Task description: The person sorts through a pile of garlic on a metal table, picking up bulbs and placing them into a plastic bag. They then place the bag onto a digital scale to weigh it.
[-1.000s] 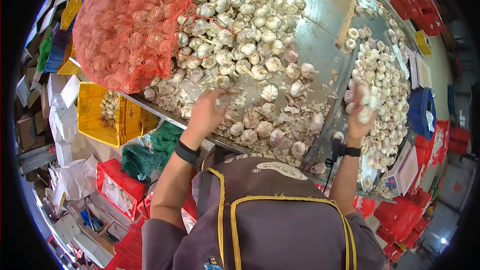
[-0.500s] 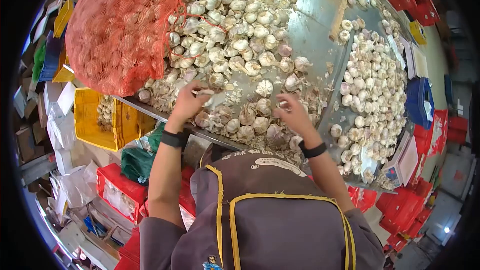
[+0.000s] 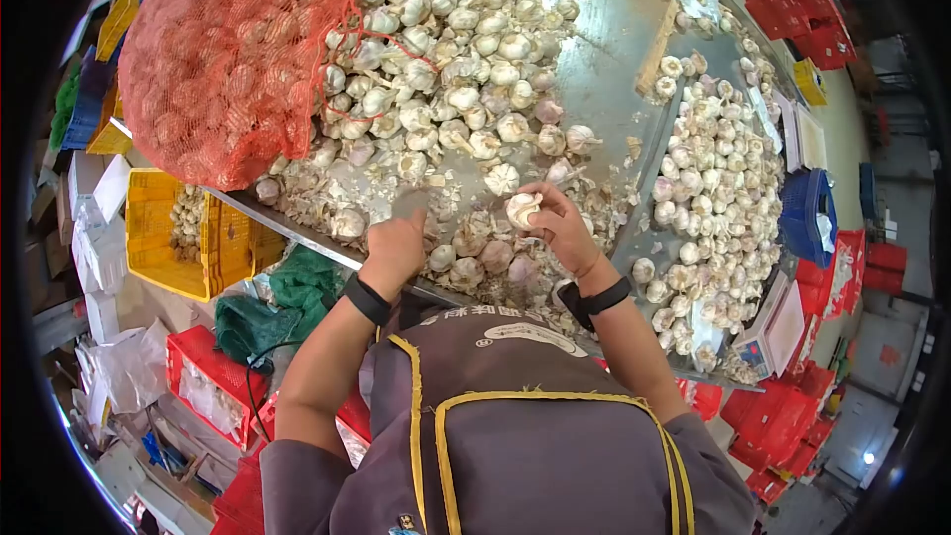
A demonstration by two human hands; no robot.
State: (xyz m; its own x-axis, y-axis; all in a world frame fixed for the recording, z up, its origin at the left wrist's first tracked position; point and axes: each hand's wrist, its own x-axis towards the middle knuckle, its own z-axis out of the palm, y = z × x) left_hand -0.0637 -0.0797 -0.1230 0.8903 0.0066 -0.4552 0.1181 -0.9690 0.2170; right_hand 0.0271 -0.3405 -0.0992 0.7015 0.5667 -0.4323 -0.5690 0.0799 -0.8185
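Observation:
My right hand (image 3: 557,224) grips a garlic bulb (image 3: 523,210) between thumb and fingers, above the metal table (image 3: 609,59). To its left, my left hand (image 3: 398,246) is closed around something grey and blurred that I cannot make out, over scattered peelings. Loose bulbs lie just below and between the hands. A large heap of garlic (image 3: 461,50) spreads beyond them. At the right, a second pile of garlic bulbs (image 3: 718,188) rests behind a raised metal edge.
A red mesh sack (image 3: 238,59) full of bulbs bulges at the upper left. Below it stands a yellow crate (image 3: 168,248). A wooden strip (image 3: 657,50) lies on the table. Right of the second pile are a blue basket (image 3: 807,218) and a scale (image 3: 773,332).
My right hand now holds a garlic bulb; before, its fingers were apart and empty. My left hand has moved right and down, its fingers now closed. The whole view has shifted slightly left.

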